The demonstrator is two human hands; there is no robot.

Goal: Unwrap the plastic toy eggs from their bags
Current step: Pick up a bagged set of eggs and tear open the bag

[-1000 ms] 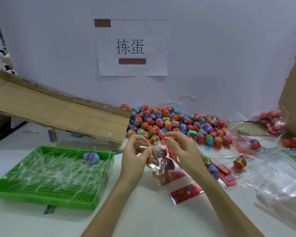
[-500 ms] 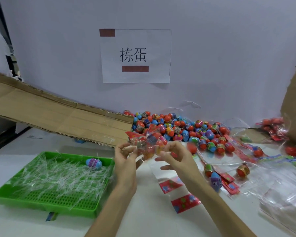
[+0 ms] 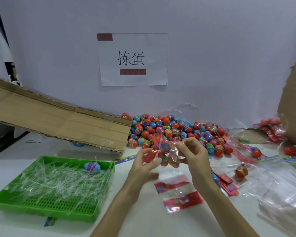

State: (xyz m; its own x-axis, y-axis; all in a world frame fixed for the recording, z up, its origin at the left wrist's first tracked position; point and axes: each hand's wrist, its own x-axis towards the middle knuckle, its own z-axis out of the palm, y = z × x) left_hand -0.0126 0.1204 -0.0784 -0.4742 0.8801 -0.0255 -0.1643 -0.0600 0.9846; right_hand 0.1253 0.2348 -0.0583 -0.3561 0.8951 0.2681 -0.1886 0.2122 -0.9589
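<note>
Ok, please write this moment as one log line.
bag: eggs inside, not yet out | left hand: holds bag | right hand: pinches bag

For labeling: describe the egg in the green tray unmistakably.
Find the green tray on the left, strewn with clear strips. Near its far right corner lies a blue egg with a purple band, the only egg there, apart from the pile.
</note>
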